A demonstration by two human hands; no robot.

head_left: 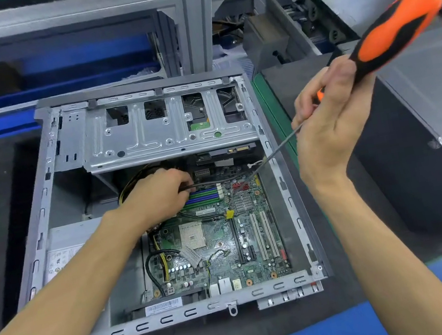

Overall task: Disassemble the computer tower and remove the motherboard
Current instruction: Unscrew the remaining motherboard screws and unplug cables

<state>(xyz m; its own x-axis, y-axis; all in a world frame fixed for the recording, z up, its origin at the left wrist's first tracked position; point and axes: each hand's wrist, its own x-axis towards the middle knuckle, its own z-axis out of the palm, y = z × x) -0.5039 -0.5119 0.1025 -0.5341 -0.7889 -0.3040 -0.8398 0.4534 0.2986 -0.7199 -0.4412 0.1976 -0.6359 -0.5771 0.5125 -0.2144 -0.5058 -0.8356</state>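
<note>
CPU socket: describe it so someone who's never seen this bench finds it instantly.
Start at the open computer case lying on the bench, then the green motherboard in its lower right part. The CPU socket is the pale square near the board's middle, left of the two long white expansion slots; nothing else there is a flat beige square.

Electronics workshop: alu-frame bench [189,19], blue bins [83,61], stacked PC cases [436,88].

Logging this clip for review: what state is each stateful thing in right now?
Computer tower: on its side, side panel off.
Motherboard: seated in the case, CPU socket bare.
Screwdriver: gripped by right hand, tip down by the board's far edge.
Left hand: inside the case, pinching a black cable.
</note>
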